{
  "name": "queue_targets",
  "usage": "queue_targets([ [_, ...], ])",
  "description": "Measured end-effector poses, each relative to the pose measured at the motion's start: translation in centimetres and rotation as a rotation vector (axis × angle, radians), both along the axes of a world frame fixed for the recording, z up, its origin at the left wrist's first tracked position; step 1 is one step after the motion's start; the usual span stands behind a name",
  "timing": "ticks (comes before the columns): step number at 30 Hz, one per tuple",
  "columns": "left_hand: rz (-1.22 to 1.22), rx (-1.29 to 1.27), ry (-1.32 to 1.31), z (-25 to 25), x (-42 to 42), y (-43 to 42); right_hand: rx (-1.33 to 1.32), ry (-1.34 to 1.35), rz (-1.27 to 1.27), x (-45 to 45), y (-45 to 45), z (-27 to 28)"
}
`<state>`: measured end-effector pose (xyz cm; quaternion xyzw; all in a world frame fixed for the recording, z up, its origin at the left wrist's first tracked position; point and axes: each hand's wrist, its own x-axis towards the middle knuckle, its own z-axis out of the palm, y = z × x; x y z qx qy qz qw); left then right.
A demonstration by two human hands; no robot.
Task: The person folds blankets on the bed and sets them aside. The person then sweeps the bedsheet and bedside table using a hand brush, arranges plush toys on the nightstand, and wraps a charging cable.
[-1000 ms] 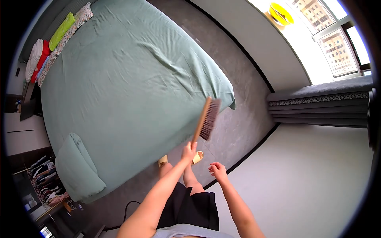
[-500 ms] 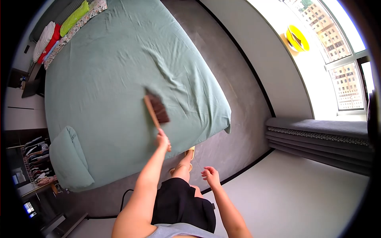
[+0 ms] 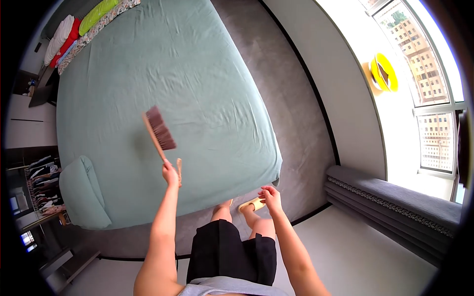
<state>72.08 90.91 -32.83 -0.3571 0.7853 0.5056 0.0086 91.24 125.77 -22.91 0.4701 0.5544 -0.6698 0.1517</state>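
Note:
My left hand (image 3: 171,174) is closed round the wooden handle of a bed brush (image 3: 162,129) with dark brown bristles. A loop hangs from the handle's end beside my wrist. The brush is above the pale green sheet on the bed (image 3: 197,89), its shadow falling to the left of it. Near the bed's front right corner, my right hand (image 3: 269,196) hangs in the air with loosely bent fingers, holding nothing.
A folded green quilt (image 3: 85,195) lies at the bed's left front corner. Pillows (image 3: 96,16) are heaped at the far left. On the windowsill is a yellow basin (image 3: 384,73). A gathered grey curtain (image 3: 390,202) stands at right, and clothes (image 3: 43,185) hang at left.
My left hand has carried the brush leftward and a little up over the bed, and the brush now looks raised. My right hand has moved forward towards the bed corner. A slippered foot has stepped right.

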Motion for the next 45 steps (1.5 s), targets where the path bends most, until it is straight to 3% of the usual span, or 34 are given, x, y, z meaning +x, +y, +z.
queue_targets([
  [1,0.179,-0.108,0.063,-2.4,-1.2,-3.9,-0.032,0.005,0.005,0.0,0.1,-0.5],
  [2,0.347,0.044,0.014,-0.5,-2.2,-5.6,-0.063,0.003,0.023,-0.1,0.4,-0.3],
  [3,0.546,0.286,-0.274,6.9,-3.0,-3.0,-0.068,-0.018,0.037,-0.2,0.7,-0.3],
  [5,0.729,0.355,-0.301,5.0,-2.0,-3.5,-0.068,-0.031,0.085,-0.7,1.7,-0.4],
  [7,0.794,0.443,-0.247,3.6,0.1,1.5,-0.074,-0.036,0.137,-1.4,3.7,-0.6],
  [8,0.671,0.637,-0.163,0.1,2.5,4.8,-0.079,-0.039,0.166,-1.8,4.7,-0.8],
  [9,0.555,0.589,-0.091,-2.3,4.9,11.0,-0.074,-0.024,0.191,-2.2,6.1,-1.0],
  [11,0.032,0.195,-0.185,-8.3,11.2,23.1,-0.065,-0.009,0.261,-3.4,9.4,-0.8],
  [13,-0.573,0.108,-0.144,-1.8,13.5,34.0,-0.078,0.034,0.293,-4.6,13.5,0.0],
  [14,-0.856,0.255,-0.178,0.1,13.4,37.3,-0.073,0.094,0.318,-4.9,15.7,-0.1],
  [15,-1.106,0.234,-0.072,-0.4,13.6,39.8,-0.071,0.095,0.343,-5.5,17.8,0.4],
  [16,-1.152,0.178,-0.019,0.7,13.5,42.1,-0.064,0.097,0.376,-6.3,20.0,1.1],
  [18,-1.056,0.085,-0.051,3.0,12.2,44.1,0.054,0.091,0.411,-7.3,23.4,1.7],
  [20,-0.678,0.007,0.054,4.5,10.4,42.5,0.058,0.075,0.424,-7.8,26.6,1.2],
  [21,-0.451,0.079,-0.024,5.2,9.2,40.4,0.048,0.063,0.415,-7.9,27.6,1.4],
  [22,-0.308,-0.108,0.113,3.7,8.5,37.6,0.044,0.052,0.434,-7.8,28.4,1.5],
  [25,0.174,-0.257,0.298,1.1,7.0,27.6,0.031,0.034,0.491,-8.2,30.1,1.2],
  [26,0.350,-0.225,0.263,-3.2,7.3,22.8,0.013,0.025,0.509,-8.2,30.5,0.7],
  [27,0.595,0.095,0.154,0.7,6.6,21.1,0.000,0.026,0.528,-8.3,30.8,0.6],
  [29,0.912,0.163,0.222,-0.3,6.3,16.3,-0.024,0.018,0.560,-8.5,31.2,0.6],
  [30,1.050,0.310,0.030,5.2,4.6,17.6,-0.062,0.010,0.560,-8.8,31.4,0.4],
  [32,1.199,0.450,-0.044,4.1,1.8,16.9,-0.075,-0.025,0.584,-10.0,31.8,0.6],
  [34,1.120,0.670,0.019,3.5,-3.4,21.1,-0.070,-0.056,0.627,-12.0,32.1,0.6],
  [35,0.942,0.768,-0.104,0.8,-5.8,23.5,-0.070,-0.075,0.642,-13.2,32.2,0.4],
  [36,0.771,0.639,-0.039,-0.2,-8.3,28.5,-0.070,-0.098,0.656,-14.4,32.3,0.2],
  [37,0.495,0.307,-0.075,-3.0,-10.0,32.5,-0.058,-0.118,0.680,-16.0,32.3,-0.2],
  [38,0.138,0.129,-0.166,-5.4,-10.7,36.1,-0.048,-0.127,0.693,-17.8,32.4,-0.6],
  [39,-0.212,0.134,-0.187,-2.5,-11.6,38.8,-0.038,-0.138,0.705,-19.5,32.2,-0.7],
  [40,-0.479,0.136,-0.177,-2.1,-12.5,40.7,-0.033,-0.147,0.713,-21.2,31.9,-0.9],
  [42,-0.956,0.048,-0.274,3.7,-14.8,41.8,-0.023,-0.152,0.716,-24.8,31.1,-1.8],
  [45,-0.656,-0.077,-0.110,3.5,-14.6,39.2,-0.044,-0.077,0.726,-29.4,29.5,-2.6],
])
